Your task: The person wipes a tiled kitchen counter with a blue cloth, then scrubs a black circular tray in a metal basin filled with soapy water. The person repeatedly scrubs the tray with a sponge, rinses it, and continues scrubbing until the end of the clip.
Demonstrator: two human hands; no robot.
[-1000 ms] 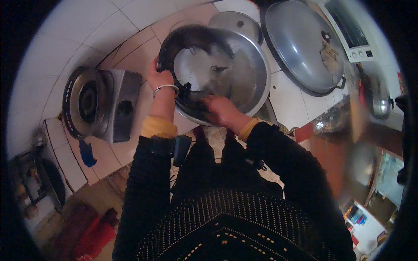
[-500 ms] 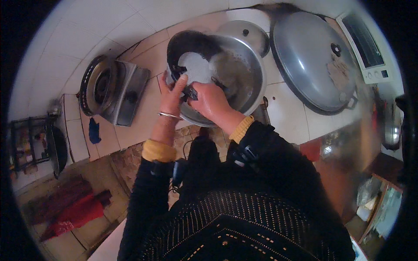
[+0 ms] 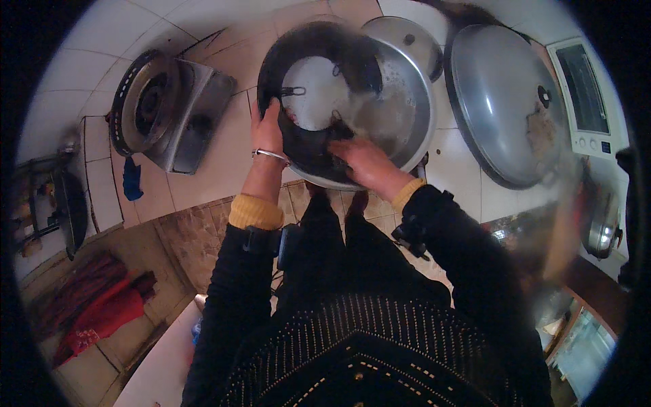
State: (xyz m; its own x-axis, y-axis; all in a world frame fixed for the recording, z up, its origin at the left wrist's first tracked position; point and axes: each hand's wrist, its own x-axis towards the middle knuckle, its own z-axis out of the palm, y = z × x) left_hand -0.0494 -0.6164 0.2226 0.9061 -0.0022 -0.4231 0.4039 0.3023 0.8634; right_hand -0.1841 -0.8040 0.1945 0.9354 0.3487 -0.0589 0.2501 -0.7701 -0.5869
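Observation:
A wide metal basin [image 3: 422, 132] stands on the tiled counter, with murky water in it. Tilted over its left side is a large round black piece [image 3: 281, 64] with a pale round middle and several wire loops; whether it is a pan or a ring, I cannot tell. My left hand [image 3: 268, 127] grips its left edge, thumb on top. Against its lower inner side, the bent fingers of my right hand [image 3: 366, 161] press close together. Something dark may be under those fingertips, but it blends with the black surface.
A gas stove [image 3: 196, 125] with a round burner sits left, a blue cloth [image 3: 132, 180] by it. Behind the basin lies a small lid [image 3: 400, 30]; a large domed lid [image 3: 498, 95] and a white oven [image 3: 583, 88] are to the right. Red cloth [image 3: 108, 315] lies lower left.
The black piece now shows more of its face, its wire loops in view. My hands have moved apart: the left to its outer edge, the right rightward and lower on it. The view has shifted.

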